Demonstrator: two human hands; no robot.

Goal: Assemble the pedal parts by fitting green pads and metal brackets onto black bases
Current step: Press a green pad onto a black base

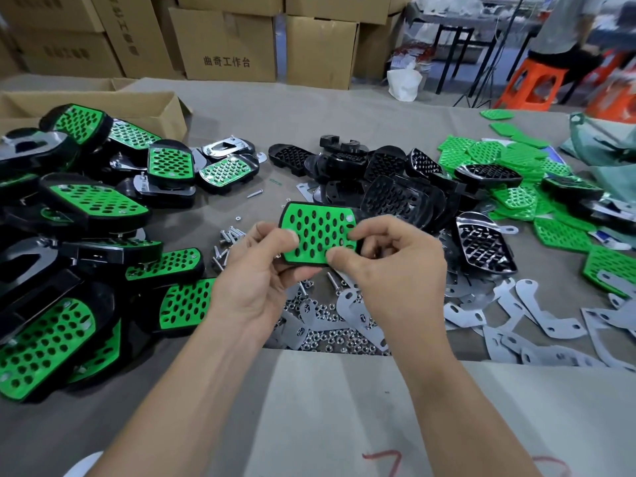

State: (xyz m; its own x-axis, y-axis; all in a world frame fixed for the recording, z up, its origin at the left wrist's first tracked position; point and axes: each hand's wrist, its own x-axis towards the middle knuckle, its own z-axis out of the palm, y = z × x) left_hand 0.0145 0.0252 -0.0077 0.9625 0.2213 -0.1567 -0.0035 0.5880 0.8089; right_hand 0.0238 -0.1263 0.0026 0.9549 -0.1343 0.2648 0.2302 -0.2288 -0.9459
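Stacked cardboard boxes (227, 43) beyond the table (344, 108), open carton (103, 105) at left, orange stool (531, 86) far right.

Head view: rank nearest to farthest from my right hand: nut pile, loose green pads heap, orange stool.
1. Nut pile, just under the right hand.
2. Loose green pads heap, right side of table.
3. Orange stool, back right, beyond table.

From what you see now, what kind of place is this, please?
Most likely a small assembly workshop or factory storeroom: stacked cardboard boxes, a pile of finished pedals on the table, and heaps of loose metal brackets and nuts.
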